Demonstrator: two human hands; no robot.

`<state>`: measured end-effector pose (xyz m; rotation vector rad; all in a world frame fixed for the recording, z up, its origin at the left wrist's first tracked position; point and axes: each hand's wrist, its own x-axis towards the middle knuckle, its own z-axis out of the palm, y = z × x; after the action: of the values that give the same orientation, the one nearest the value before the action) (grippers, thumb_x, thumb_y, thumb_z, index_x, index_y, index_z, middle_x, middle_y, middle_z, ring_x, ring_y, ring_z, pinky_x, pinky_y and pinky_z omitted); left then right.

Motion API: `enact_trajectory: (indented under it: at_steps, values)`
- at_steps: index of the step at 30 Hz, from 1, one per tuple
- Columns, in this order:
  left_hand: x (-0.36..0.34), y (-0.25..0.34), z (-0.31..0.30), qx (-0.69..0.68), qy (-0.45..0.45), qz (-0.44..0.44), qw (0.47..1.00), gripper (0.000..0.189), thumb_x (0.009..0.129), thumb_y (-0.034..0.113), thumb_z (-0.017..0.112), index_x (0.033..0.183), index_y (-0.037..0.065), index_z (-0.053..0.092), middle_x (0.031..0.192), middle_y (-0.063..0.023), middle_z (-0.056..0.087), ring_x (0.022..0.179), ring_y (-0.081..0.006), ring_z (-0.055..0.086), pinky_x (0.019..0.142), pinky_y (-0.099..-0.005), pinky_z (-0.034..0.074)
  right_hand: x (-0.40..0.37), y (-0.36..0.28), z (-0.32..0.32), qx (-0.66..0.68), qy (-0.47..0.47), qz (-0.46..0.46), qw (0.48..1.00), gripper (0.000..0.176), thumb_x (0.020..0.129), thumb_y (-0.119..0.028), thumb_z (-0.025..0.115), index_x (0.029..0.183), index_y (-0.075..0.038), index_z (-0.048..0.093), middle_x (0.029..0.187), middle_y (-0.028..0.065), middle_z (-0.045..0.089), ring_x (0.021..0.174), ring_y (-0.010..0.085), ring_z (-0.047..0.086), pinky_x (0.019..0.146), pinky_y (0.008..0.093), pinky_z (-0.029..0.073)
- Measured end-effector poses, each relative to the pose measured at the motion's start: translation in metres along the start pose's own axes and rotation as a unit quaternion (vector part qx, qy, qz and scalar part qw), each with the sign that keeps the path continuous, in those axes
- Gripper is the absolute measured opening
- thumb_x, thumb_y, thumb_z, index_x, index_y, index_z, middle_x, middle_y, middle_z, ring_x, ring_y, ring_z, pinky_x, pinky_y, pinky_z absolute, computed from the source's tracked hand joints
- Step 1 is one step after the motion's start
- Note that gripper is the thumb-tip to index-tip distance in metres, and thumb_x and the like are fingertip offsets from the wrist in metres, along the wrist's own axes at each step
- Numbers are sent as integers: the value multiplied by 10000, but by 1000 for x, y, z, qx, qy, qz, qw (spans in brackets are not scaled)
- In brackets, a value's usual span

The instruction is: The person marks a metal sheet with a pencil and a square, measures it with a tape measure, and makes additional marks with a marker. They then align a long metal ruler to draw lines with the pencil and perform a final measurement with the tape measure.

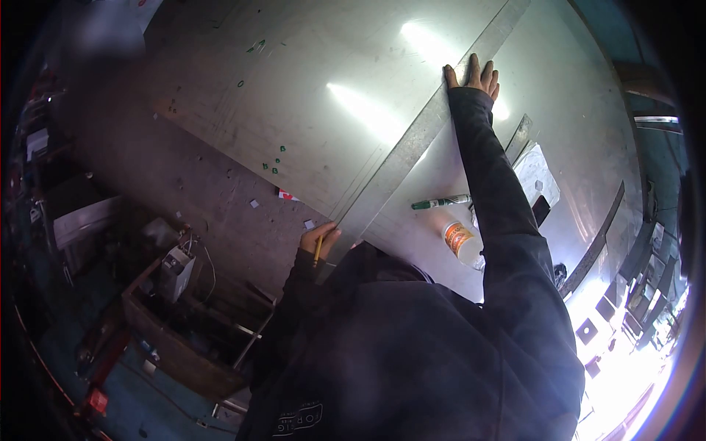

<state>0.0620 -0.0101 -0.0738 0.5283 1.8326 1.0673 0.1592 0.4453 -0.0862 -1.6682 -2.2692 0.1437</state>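
A metalworking workshop: a broad metal sheet point(235, 103) lies over a scuffed counter point(220, 180), with a long metal straightedge point(415, 142) and a green marker point(441, 202) on it, and flat cut pieces point(607, 305) crowding the right side.

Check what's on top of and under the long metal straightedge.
On top, the right hand lies spread. The left hand, holding a pencil, is by its near end; contact is unclear. Underneath is the metal sheet; whatever the straightedge covers cannot be seen.
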Motion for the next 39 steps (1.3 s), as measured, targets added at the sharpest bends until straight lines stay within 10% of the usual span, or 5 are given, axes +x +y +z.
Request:
enact_trajectory:
  at_steps: [9,12,15,20,39]
  values:
    - [2,-1,-3,-37,-11,-58,998,282,806,144,698,998,-53,634,831,-99,662,767,-123,610,714,-237,477,-2,-1,-2,16,21,-18,999,769,746,-578,593,1362,-163,396,1453,221,233,1359,384,164,1109,477,122]
    - [3,-50,-3,151,36,209,966,259,779,156,710,948,-33,655,881,-145,674,817,-184,634,758,-290,495,-2,-1,-3,6,37,-29,999,771,744,-556,606,1355,-136,394,1425,257,265,1328,423,228,1072,531,196]
    - [4,-14,-5,51,12,9,999,292,770,178,731,967,-25,656,874,-137,672,814,-179,631,761,-284,492,0,-1,-4,18,-7,16,1000,818,739,-551,601,1390,-137,330,1445,237,228,1355,403,163,1097,516,121]
    - [5,-23,-4,-11,-8,-60,998,322,796,201,723,1002,-34,642,857,-114,666,797,-143,608,734,-269,476,0,-4,-15,41,-8,30,999,799,750,-538,601,1391,-147,325,1457,220,209,1373,376,120,1111,490,77]
    - [0,-6,-1,7,20,-80,997,344,788,206,724,1018,-36,641,853,-121,654,806,-167,606,771,-275,474,4,-7,-25,-20,-90,10,996,810,802,-604,491,1444,-197,212,1509,77,170,1399,331,41,1111,514,19]
